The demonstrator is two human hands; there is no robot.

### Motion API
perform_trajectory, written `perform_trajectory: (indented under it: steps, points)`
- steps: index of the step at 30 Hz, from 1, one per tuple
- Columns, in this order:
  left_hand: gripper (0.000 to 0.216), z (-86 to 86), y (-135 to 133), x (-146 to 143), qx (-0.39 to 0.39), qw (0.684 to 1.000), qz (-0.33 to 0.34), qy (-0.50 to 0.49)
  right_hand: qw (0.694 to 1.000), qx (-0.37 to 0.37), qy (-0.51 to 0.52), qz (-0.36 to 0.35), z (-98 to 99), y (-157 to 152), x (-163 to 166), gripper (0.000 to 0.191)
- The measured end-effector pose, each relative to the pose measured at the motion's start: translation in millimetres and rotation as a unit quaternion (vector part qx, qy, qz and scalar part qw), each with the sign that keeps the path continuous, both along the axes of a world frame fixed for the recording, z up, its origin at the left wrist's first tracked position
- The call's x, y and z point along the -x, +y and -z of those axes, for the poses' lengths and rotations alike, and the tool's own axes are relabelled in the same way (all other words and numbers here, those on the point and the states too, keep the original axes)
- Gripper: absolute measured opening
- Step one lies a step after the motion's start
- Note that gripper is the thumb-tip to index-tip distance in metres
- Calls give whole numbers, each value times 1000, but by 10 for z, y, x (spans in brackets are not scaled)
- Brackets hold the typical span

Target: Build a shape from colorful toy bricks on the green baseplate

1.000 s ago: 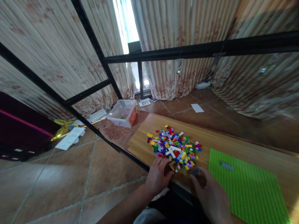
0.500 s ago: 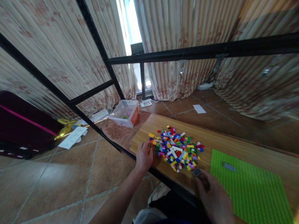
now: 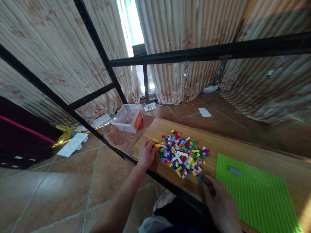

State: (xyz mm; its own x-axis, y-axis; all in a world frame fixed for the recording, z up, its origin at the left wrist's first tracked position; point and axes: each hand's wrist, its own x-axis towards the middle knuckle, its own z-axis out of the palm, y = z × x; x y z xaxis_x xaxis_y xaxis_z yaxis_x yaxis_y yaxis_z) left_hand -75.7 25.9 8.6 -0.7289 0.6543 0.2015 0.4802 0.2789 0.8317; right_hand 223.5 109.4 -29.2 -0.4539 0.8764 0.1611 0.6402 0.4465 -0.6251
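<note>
A heap of small mixed-colour toy bricks lies spread on a wooden board. At the heap's left edge is my left hand, its fingers curled together near a yellow brick. A small dark bit shows at those fingertips, too small to name. My right hand pinches a dark grey brick just off the heap's near right side, its studs or hollows facing up. To the right lies a green baseplate with a grey brick on it near its far left corner.
A clear plastic box with a few pieces inside stands beyond the board's left end. Black metal bars cross in front of the curtains. A dark suitcase and white packaging are on the tiled floor at left.
The view has shifted slightly. My left hand has moved a little farther out along the heap's left edge. My right hand keeps the dark grey brick in about the same spot.
</note>
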Motion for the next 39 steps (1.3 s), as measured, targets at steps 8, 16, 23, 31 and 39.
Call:
perform_trajectory:
  steps: [8, 16, 23, 31, 39]
  points:
    - [28, -155, -24, -62, -67, 973, 12, -219, 998, 34, 34, 29, -69, 7, 13, 44]
    - [28, -487, -31, -721, -108, 847, 108, -510, 973, 119, 192, 43, -531, -104, 249, 38]
    - [31, -583, 52, -1154, -65, 854, 210, -472, 910, 234, 342, -7, -805, -112, 409, 34]
    - [27, -591, 123, -1313, -71, 865, 234, -437, 883, 289, 370, 17, -746, -152, 389, 22]
    - [30, -505, 164, -1340, -68, 836, 217, -500, 790, 388, 468, 79, -695, -175, 364, 28]
